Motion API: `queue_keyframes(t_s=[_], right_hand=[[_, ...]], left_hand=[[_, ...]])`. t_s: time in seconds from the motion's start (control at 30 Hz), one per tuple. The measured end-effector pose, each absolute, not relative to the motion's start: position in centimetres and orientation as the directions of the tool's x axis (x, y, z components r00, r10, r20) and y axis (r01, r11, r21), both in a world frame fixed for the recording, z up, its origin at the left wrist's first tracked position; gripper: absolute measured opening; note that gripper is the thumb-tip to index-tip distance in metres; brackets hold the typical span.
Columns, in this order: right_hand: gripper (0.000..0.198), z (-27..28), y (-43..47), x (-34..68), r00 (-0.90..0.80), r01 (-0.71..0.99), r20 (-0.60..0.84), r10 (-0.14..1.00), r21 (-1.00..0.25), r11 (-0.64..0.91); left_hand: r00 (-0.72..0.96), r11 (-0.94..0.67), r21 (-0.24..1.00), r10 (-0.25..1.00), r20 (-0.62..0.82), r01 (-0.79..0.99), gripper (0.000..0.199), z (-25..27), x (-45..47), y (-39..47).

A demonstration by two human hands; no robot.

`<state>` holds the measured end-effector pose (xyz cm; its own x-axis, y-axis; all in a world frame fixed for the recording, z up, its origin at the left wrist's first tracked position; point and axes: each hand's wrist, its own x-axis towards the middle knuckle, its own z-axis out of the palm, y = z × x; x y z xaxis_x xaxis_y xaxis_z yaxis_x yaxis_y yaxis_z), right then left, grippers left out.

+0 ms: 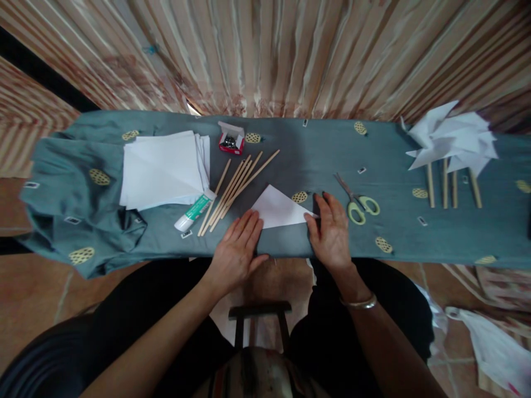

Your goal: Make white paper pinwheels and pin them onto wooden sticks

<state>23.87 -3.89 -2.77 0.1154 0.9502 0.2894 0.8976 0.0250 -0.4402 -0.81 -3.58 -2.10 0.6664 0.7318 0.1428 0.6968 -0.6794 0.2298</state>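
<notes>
At the left of the table [398, 171], which is covered with a grey-green cloth, lies a stack of white paper [161, 168]. A glue stick [194, 211] lies at its lower right corner, tilted, with thin wooden sticks [236, 188] fanned out just beside it. Behind the sticks stands a small red box [231, 139], flap up, with dark metal pieces inside.

Next comes the left hand [235, 249], palm down near the front edge. Its fingers [249, 229] are straight and close together, the thumb spread well away; the fingertips rest on the left end of a folded white paper [279, 209] and grip nothing. This paper lies flat between the two hands, shaped like a triangle, its narrow tip pointing right.

At that tip is the right hand [332, 235], its thumb touching the paper and the bent fingers parted from the thumb by a gap. A bracelet [360, 303] circles that wrist. Scissors [352, 197] with green handles lie just right of the hand, blades slightly apart. Farthest right, white paper pinwheels [454, 138] on sticks lie overlapping.
</notes>
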Motion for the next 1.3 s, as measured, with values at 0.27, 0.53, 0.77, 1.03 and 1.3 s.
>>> queue_keyframes(t_s=[0.27,0.53,0.77,1.03,1.3], right_hand=[[0.041,-3.3,-3.9,25.4,0.130,0.867,0.328,0.936,-0.495,0.053],[0.044,-2.5,-3.6,25.6,0.156,0.810,0.315,0.936,-0.583,0.062],[0.035,-0.9,-2.0,24.3,0.033,0.667,0.198,0.980,-0.734,0.126],[0.007,-0.3,-2.5,24.6,0.037,0.474,0.096,0.995,-0.878,0.067],[0.006,0.4,-2.8,25.1,0.051,0.478,0.162,0.985,-0.871,0.118]], left_hand=[[0.618,-0.643,0.172,0.765,0.180,0.746,0.078,-1.7,-4.3,-5.6],[0.528,-0.591,0.280,0.805,0.272,0.757,0.071,-1.7,-5.6,-6.5],[0.396,-0.451,0.523,0.891,0.221,0.723,0.062,-0.8,-3.1,-4.3],[0.312,-0.359,0.683,0.929,0.198,0.635,0.043,0.1,-2.3,-3.5],[0.301,-0.174,0.875,0.953,0.034,0.452,0.073,1.3,-0.6,-1.7]])
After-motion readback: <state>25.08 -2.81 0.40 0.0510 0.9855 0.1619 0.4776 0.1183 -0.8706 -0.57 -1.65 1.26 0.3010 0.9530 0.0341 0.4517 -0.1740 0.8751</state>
